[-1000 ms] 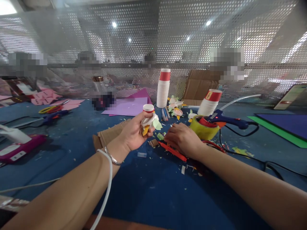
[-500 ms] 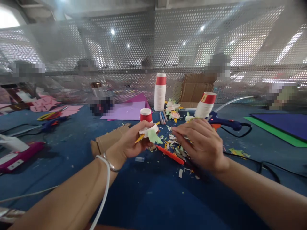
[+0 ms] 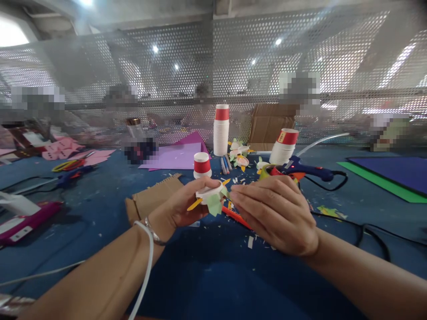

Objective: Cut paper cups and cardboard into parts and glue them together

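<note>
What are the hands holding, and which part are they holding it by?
The left hand holds the white cup-like piece by its left side, thumb at its rim. Whether the right hand pinches anything can't be told.

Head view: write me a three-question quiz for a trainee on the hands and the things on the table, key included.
1. What does the left hand grip? a) scissors b) a white paper piece with green and orange parts c) a glue gun
2. True or false: from the camera, the lilac sheet lies left of the tall cup stack.
3. Fill in: the upturned cup just beyond the left hand has a ____ band.

Key: 1 b; 2 true; 3 red.
</note>
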{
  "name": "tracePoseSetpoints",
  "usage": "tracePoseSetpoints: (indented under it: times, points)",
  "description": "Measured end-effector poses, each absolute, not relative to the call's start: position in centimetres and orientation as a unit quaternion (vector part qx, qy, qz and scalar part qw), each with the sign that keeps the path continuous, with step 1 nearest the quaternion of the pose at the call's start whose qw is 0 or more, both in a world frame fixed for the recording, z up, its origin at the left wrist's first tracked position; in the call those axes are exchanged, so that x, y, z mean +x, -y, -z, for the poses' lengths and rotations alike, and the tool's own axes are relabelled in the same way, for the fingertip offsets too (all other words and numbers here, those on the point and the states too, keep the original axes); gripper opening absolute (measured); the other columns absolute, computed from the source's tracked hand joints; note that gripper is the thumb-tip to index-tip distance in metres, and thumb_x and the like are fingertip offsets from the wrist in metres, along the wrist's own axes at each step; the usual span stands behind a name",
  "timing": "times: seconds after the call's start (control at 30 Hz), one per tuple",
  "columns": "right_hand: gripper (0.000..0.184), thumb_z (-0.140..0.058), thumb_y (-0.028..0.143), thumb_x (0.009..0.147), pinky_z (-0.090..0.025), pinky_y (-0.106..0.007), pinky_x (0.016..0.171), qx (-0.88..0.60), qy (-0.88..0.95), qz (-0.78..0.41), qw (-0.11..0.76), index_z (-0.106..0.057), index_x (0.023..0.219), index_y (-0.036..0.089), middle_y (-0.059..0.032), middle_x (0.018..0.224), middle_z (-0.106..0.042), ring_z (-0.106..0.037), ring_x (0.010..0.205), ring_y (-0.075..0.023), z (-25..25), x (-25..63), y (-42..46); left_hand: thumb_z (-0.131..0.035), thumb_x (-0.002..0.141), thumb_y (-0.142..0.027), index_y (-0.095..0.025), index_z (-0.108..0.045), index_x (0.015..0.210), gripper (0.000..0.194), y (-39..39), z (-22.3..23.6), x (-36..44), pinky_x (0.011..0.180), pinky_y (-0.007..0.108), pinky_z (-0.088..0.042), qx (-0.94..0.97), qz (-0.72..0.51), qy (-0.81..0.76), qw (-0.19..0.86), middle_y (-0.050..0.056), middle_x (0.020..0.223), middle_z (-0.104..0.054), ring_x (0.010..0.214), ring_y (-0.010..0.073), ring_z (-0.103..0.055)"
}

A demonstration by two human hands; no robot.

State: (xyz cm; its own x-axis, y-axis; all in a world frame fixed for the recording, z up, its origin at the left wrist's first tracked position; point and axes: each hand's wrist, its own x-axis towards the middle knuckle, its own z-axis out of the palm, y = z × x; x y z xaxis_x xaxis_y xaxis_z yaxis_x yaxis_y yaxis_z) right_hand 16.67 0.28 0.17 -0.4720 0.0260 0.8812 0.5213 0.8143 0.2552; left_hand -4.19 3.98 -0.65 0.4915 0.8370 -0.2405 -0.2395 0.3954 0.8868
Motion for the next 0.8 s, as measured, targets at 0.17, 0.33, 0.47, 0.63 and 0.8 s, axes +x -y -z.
tracePoseSetpoints:
  times: [0.17,0.33,0.47,0.63,0.8]
  points:
    - [0.03,-0.068,0.01,0.087,-0.054,-0.035,0.07,-0.159,0.835,0.25,0.463,-0.069,0.113,0.024,-0.0042,0.105,-0.079,-0.072,0.087,-0.0183,-0.05,16.96,-0.34,-0.07,0.071,-0.032,-0.013,-0.065,0.073,0.021,-3.58,0.17,-3.94,0.057,0.026,-0.04,0.416,-0.353,-0.354,0.759,0.002,0.065,-0.062,0.058,0.0125,-0.054]
    - [0.03,-0.068,0.01,0.085,-0.054,-0.035,0.07,-0.145,0.839,0.255,0.459,-0.069,0.113,0.022,-0.0062,0.11,-0.077,-0.072,0.089,-0.0191,0.07,16.99,-0.49,-0.071,0.07,-0.031,-0.011,-0.066,0.077,0.022,-3.43,0.24,-3.86,0.056,0.025,-0.04,0.406,-0.356,-0.361,0.761,0.001,0.064,-0.062,0.057,0.0113,-0.052]
    - [0.022,-0.069,0.011,0.085,-0.053,-0.033,0.07,-0.135,0.833,0.266,0.466,-0.07,0.106,0.019,-0.007,0.107,-0.078,-0.072,0.087,-0.0181,0.15,16.77,-0.68,-0.07,0.074,-0.03,-0.012,-0.065,0.077,0.019,-3.49,0.5,-3.81,0.057,0.024,-0.04,0.403,-0.354,-0.352,0.767,0.0,0.065,-0.062,0.06,0.0114,-0.054]
    - [0.022,-0.071,0.011,0.083,-0.053,-0.033,0.069,-0.132,0.832,0.264,0.47,-0.069,0.104,0.016,-0.0081,0.105,-0.078,-0.072,0.085,-0.0181,0.1,16.53,-0.69,-0.068,0.075,-0.03,-0.011,-0.066,0.075,0.019,-3.51,0.5,-3.79,0.059,0.024,-0.042,0.415,-0.348,-0.333,0.772,0.002,0.066,-0.064,0.06,0.0122,-0.056]
    - [0.02,-0.072,0.016,0.084,-0.053,-0.032,0.065,-0.149,0.823,0.267,0.479,-0.069,0.104,0.019,-0.0052,0.103,-0.079,-0.072,0.082,-0.0169,-0.2,16.4,-0.4,-0.067,0.076,-0.031,-0.012,-0.066,0.077,0.019,-3.69,0.77,-3.97,0.058,0.025,-0.041,0.426,-0.338,-0.319,0.776,0.002,0.069,-0.067,0.06,0.0123,-0.056]
